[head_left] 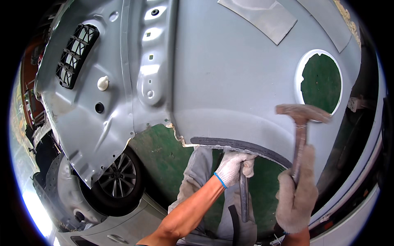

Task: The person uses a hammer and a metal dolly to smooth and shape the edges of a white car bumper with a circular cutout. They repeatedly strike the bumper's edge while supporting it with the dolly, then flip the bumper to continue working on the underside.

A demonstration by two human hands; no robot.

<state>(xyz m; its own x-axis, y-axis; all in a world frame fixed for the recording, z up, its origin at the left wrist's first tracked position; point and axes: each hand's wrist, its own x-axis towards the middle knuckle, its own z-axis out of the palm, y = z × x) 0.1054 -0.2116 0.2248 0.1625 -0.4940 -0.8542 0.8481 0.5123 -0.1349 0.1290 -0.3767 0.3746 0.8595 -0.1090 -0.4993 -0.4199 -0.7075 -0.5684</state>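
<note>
A large grey car body panel (230, 74) has a curved cut edge with a dark strip (234, 144) along it and a white-rimmed oval opening (301, 69). My gloved left hand (236, 166) is just under that edge, closed on a metal bar (244, 201) that hangs downward. My gloved right hand (296, 192) grips a hammer (299, 127) by its handle. The hammer's head is over the panel in the picture, right of the strip and below the oval opening; whether it touches cannot be told.
A black vent grille (76, 55) and loose grey pieces (266, 18) lie on the panel. Below left are a car wheel (119, 180) and silver bodywork (106, 227). My legs (193, 172) show over the green floor (158, 149). A vehicle edge (375, 119) runs along the right.
</note>
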